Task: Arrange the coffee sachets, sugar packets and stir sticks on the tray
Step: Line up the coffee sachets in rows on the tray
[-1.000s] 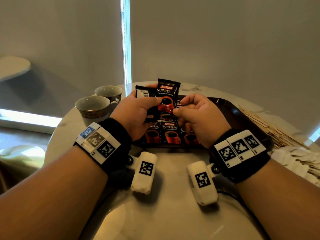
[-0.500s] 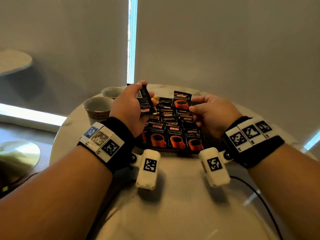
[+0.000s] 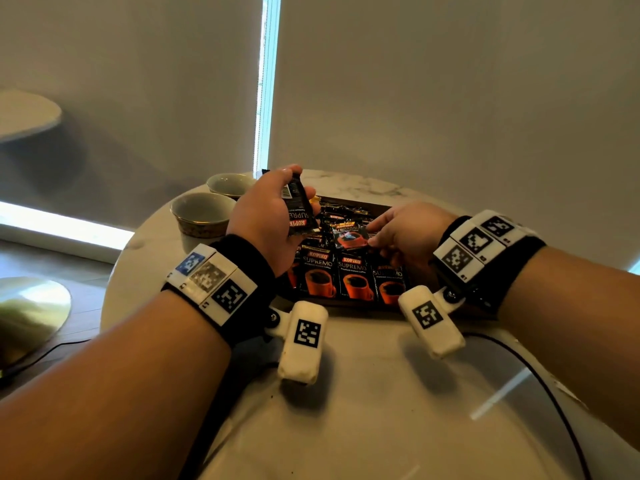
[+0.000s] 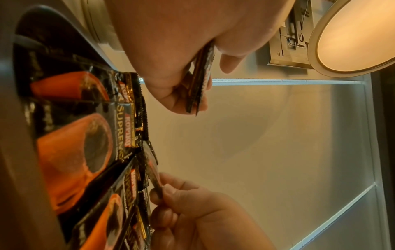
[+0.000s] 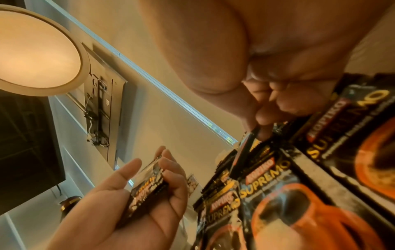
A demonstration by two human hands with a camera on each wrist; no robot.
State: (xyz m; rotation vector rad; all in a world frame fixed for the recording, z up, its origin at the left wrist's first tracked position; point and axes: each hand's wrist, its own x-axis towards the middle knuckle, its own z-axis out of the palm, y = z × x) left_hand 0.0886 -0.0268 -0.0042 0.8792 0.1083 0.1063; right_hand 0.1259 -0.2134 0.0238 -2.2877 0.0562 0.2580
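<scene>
A dark tray (image 3: 349, 305) sits on the round table, covered by rows of black-and-orange coffee sachets (image 3: 319, 274). My left hand (image 3: 298, 202) hovers over the tray's left side and grips a small stack of sachets (image 3: 300, 213), seen edge-on in the left wrist view (image 4: 199, 81) and in my palm in the right wrist view (image 5: 147, 184). My right hand (image 3: 372, 238) pinches one sachet (image 3: 349, 235) by its right edge, low over the middle rows; this sachet (image 5: 243, 152) stands tilted above the laid ones. Sugar packets and stir sticks are out of view.
Two empty cups (image 3: 202, 216) (image 3: 230, 183) stand left of the tray, close to my left hand. The marble table (image 3: 346, 410) stretches toward me, with a black cable (image 3: 554, 393) crossing its right side. A blind and a wall rise behind.
My right hand has drawn one sachet away from the left hand's stack and brought it down over the tray's middle rows. The left hand has stayed raised with the remaining stack.
</scene>
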